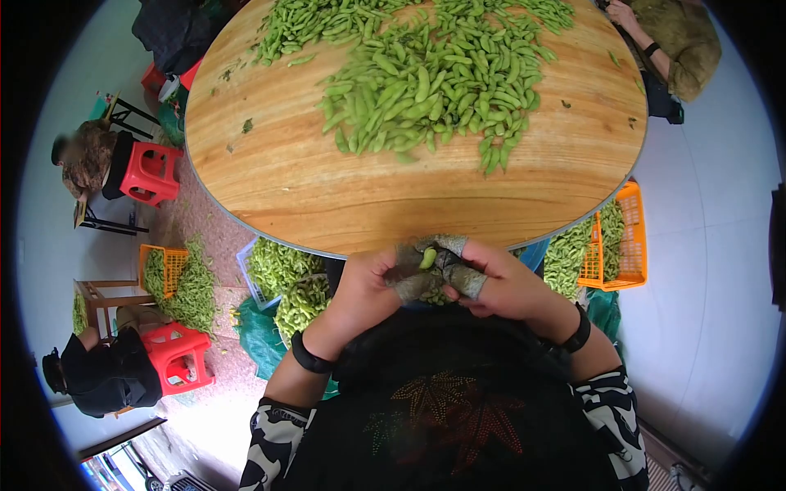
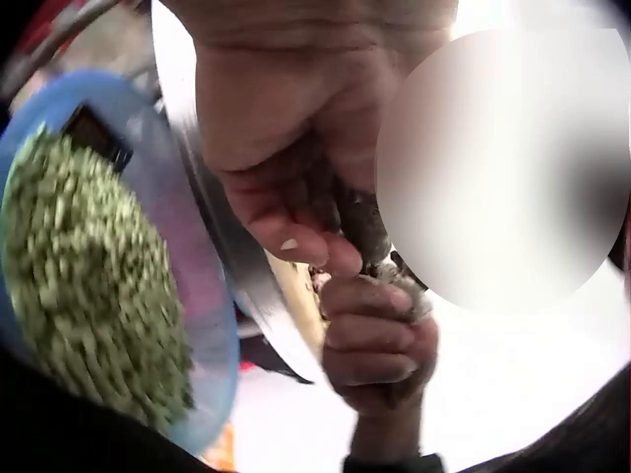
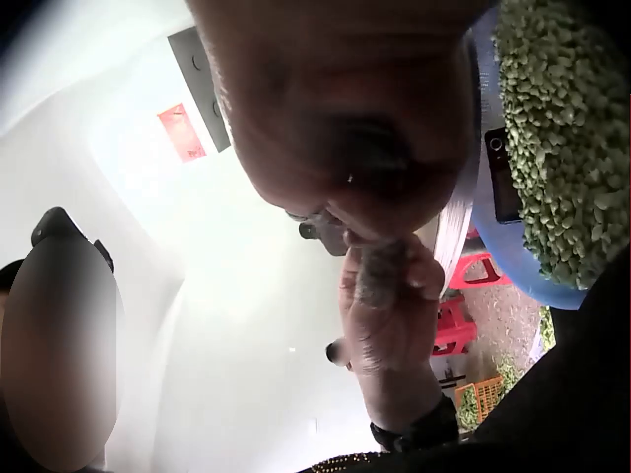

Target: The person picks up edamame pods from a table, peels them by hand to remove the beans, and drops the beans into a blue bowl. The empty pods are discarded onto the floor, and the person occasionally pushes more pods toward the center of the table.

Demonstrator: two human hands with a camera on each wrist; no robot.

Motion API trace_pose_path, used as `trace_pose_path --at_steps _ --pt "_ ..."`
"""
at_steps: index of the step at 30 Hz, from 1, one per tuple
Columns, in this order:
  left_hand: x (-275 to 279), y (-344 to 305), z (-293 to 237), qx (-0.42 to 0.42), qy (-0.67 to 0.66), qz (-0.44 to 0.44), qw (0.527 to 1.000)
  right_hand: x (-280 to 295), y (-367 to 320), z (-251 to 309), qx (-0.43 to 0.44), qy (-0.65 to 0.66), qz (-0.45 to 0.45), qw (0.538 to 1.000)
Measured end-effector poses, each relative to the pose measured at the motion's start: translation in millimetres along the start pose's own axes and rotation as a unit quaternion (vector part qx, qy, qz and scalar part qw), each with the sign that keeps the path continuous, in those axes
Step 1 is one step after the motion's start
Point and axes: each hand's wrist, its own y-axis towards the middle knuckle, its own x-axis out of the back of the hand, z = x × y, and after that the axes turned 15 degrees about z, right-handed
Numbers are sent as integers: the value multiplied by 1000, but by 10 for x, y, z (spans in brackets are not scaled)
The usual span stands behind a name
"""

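**Round wooden table, pods in a heap, two hands at work**

Room: pale wall (image 1: 712, 188) filling 3 o'clock; speckled pinkish floor (image 1: 225, 288) toward 9 (clock read from the middle of the head view).

Table (image 1: 262, 184): broad, round, yellow-brown grain, pale edge band, takes up 12 o'clock. Heap of green pods (image 1: 442, 86) spread over its far half, looser at the near edge.

People seated: one at 10 o'clock (image 1: 90, 164), one at 8 (image 1: 106, 372), another at 2 (image 1: 675, 49).

Orange crates with pods: one at 3 o'clock (image 1: 634, 245), a smaller-looking one at 9 (image 1: 174, 270). Red stools under the 10 o'clock sitter (image 1: 153, 173) and the 8 o'clock sitter (image 1: 176, 360).

Left wrist view: blue basin (image 2: 219, 335) at 9 o'clock, heaped with small green pieces (image 2: 89, 286).

Left hand (image 1: 372, 282) and right hand (image 1: 503, 282) meet just off the table's 6 o'clock edge. Grey coverings on several fingers. Both pinch at one green pod (image 1: 428, 259), held between the curled fingertips.

Dark scrap (image 1: 247, 126) on the wood, 10 o'clock.
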Motion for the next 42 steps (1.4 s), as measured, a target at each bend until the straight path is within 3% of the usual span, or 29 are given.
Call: trace_pose_path --at_steps 1,2,3,4,5,7,8,9,10,11,13,14,15,16,19,20,21,22,23,24,25,29,30,31,36,37,38,41,42 --pt "-29 10 1 -46 205 -51 976 11 27 -65 0 0 0 1000" --pt "-46 22 29 -46 205 -51 976 23 59 -127 40 -95 -22 994" --pt "-56 34 78 -88 351 -94 927 22 74 -159 80 -188 -43 978" --pt "-61 38 101 -130 488 -135 853 13 72 -165 82 -188 -43 978" --pt "-70 27 95 -130 489 -134 852 8 65 -169 82 -171 -49 981" --pt "-90 4 78 -98 294 -89 947 0 40 -142 84 -153 -56 983" --pt "-68 -12 83 -98 294 -88 946 -18 6 -93 66 -97 -34 992" --pt "-30 -41 95 -26 38 -37 998 -28 -23 -60 48 -41 -12 998" --pt "-14 -53 92 49 -221 17 974 -23 -50 -53 47 -42 -12 998" --pt "-22 -58 67 48 -221 17 974 -17 -79 -52 24 -22 -18 999" --pt "-51 -67 -31 66 -31 0 997 -3 -70 -103 1 -2 -23 1000" --pt "-71 -61 -27 65 -31 0 997 25 -20 -189 124 -218 -134 959" --pt "-103 -52 -24 19 115 -22 993 23 4 -228 238 -418 -236 845" --pt "-120 -44 -21 -28 259 -42 965 6 20 -219 238 -418 -239 844" --pt "-110 -78 0 -57 293 2 955 -9 72 -178 210 -536 -192 795" --pt "-99 -109 -45 -62 296 1 953 30 94 -232 215 -475 -148 840" --pt "-94 -158 -119 -36 143 63 987 47 104 -227 218 -412 -100 879" --pt "-97 -211 -156 -7 -15 123 992 46 77 -202 220 -416 -98 877" --pt "-107 -263 -138 24 -118 142 983 18 31 -159 144 -238 -20 960" --pt "-102 -263 -192 21 -116 140 983 -19 -7 -114 60 -49 60 995" --pt "-104 -262 -286 50 -190 148 969 -58 -24 -87 75 45 105 991" --pt "-45 -238 -247 50 -295 130 945 -28 -13 -177 70 -48 68 994" --pt "-25 -241 -189 49 -295 130 945 -6 6 -274 136 -250 -46 958" --pt "-7 -250 -121 47 -214 104 970 7 12 -338 193 -436 -156 865" --pt "-7 -249 -53 30 40 0 999 56 -79 -438 107 -572 -177 794" --pt "-16 -232 14 -16 186 -35 982 48 -81 -434 105 -604 -190 767" --pt "-26 -214 50 -63 328 -70 940 10 -88 -392 105 -605 -188 766" --pt "-77 -215 -48 -69 376 -42 923 -181 -38 -236 126 -603 -253 746" --pt "-90 -185 -42 -72 376 -42 923 -204 21 -239 150 -559 -225 784"
